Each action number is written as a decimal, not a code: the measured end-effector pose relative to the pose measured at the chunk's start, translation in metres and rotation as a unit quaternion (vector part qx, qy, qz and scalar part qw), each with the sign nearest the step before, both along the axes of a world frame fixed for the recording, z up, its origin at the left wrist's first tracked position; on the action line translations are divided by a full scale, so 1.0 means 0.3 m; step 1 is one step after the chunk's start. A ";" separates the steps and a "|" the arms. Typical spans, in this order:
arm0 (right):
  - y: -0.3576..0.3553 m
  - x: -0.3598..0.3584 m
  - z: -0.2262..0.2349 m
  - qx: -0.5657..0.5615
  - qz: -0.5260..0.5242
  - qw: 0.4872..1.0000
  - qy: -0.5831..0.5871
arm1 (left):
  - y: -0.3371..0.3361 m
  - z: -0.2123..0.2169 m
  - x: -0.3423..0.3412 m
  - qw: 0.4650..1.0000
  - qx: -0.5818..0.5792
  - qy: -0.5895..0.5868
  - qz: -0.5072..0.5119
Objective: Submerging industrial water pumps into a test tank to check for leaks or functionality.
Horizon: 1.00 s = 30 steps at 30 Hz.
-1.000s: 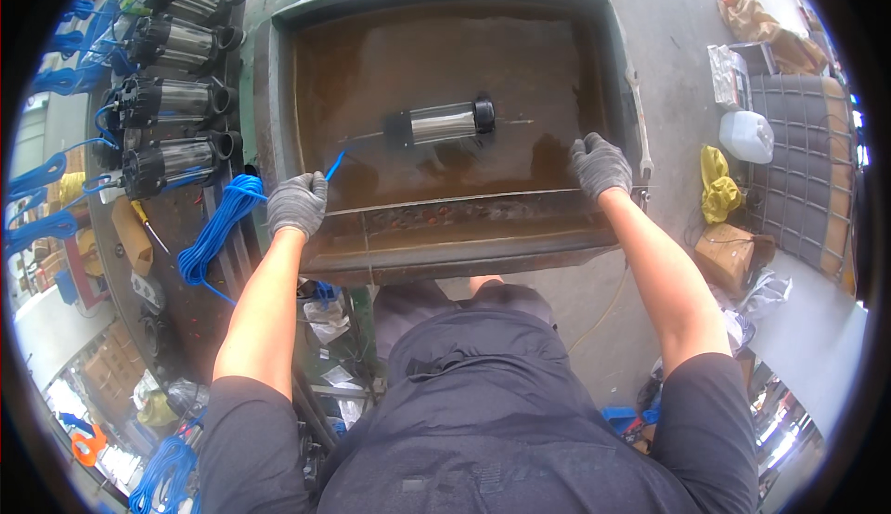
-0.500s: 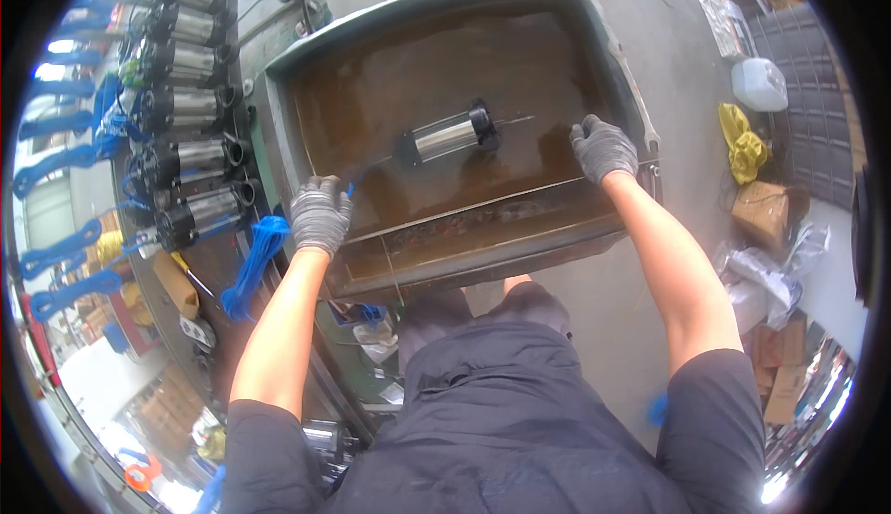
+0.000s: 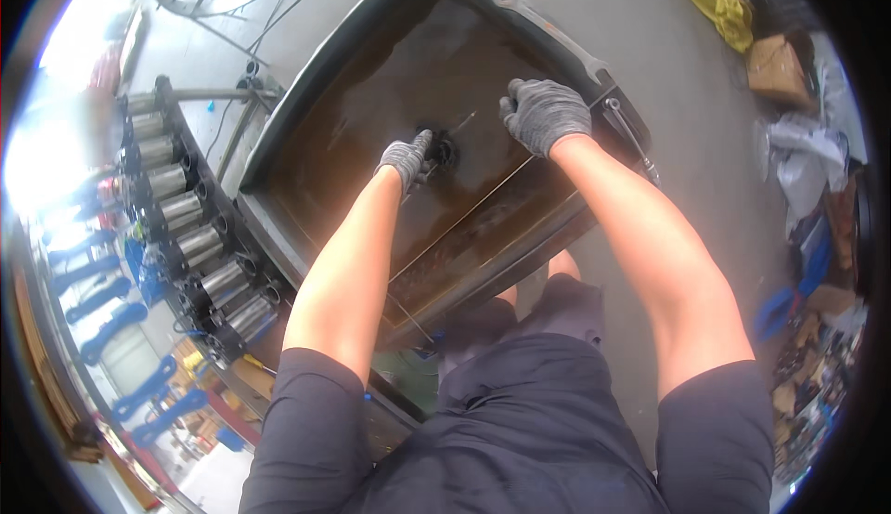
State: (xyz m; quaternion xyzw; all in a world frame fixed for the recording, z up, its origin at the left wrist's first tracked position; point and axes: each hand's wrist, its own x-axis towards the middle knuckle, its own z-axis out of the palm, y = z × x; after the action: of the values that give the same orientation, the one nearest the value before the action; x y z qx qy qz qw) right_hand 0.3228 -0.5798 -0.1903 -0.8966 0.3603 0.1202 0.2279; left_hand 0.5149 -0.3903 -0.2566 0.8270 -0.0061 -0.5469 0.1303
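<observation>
The left hand (image 3: 406, 160) reached down into the tank (image 3: 306, 115), a wide, rust-brown steel basin, and its gloved fingers were curled round the end of a dark cylinder (image 3: 442, 149) near the middle of the floor. Most of the cylinder was hidden by the glove, so how firm the hold was could not be told. The right hand (image 3: 546, 115) lay just beside it, farther toward the right wall, fingers bent and pressed down on the tank floor; it seemed to hold nothing. A thin wire (image 3: 483, 203) ran across the floor from the right rim toward the near edge, passing below both hands.

The floor looked wet and glossy, so the cylinder could have slipped from the glove if lifted by its end alone. The wire lay close enough to catch a wrist or the cylinder and be dragged along. The person leaned far over the near wall with weight on the right hand, and a slide of that palm on the slick steel might have tipped them forward.

To the left, apart from the tank, a rack (image 3: 200, 245) carried a row of shiny metal cylinders, and blue cables (image 3: 111, 328) hung beyond it. On the floor to the right lay a yellow rag (image 3: 719, 8) and a cardboard box (image 3: 778, 66)
</observation>
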 end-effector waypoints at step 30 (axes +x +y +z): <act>-0.021 -0.018 -0.024 0.036 0.013 0.999 -0.032 | 0.329 -0.034 -0.113 0.981 -0.094 -0.151 -0.077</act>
State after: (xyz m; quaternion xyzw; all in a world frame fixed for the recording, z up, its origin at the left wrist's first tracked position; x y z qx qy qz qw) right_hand 0.3173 -0.5862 -0.1975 -0.8959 0.3361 0.1069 0.2700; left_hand 0.4811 -0.2918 -0.2668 0.8810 -0.1411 -0.4211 0.1627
